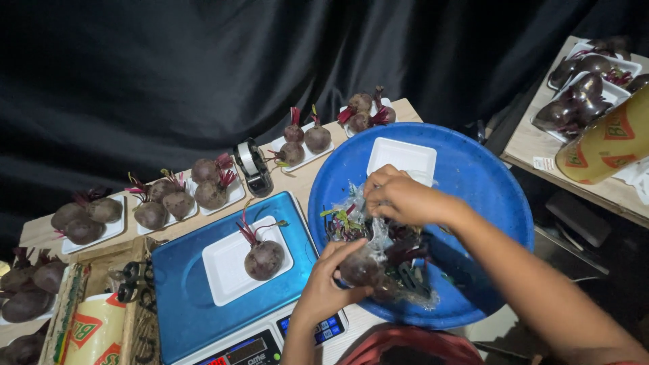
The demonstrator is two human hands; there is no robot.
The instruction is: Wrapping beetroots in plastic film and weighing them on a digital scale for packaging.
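Head-camera view: inside a large round blue plastic basin (487,182) lies a crinkled clear plastic bag of dark purple beetroots (378,253), between both hands. Left hand (331,280), at the bag's eight o'clock, grips one round beetroot (359,268) through the film, while right hand (399,197), at twelve o'clock, pinches the bag's top. At nine o'clock, one beetroot sits on a white foam tray (223,267) atop a blue weighing scale (182,297).

Bright light is falling from above onto the near work area, while the black cloth backdrop (203,67) far behind is staying dark. Glare is shining on the crumpled clear plastic film (378,236) and on the round blue plastic basin (473,182). The wide lens is bending the edges, and the right corners are looking dim and slightly soft.
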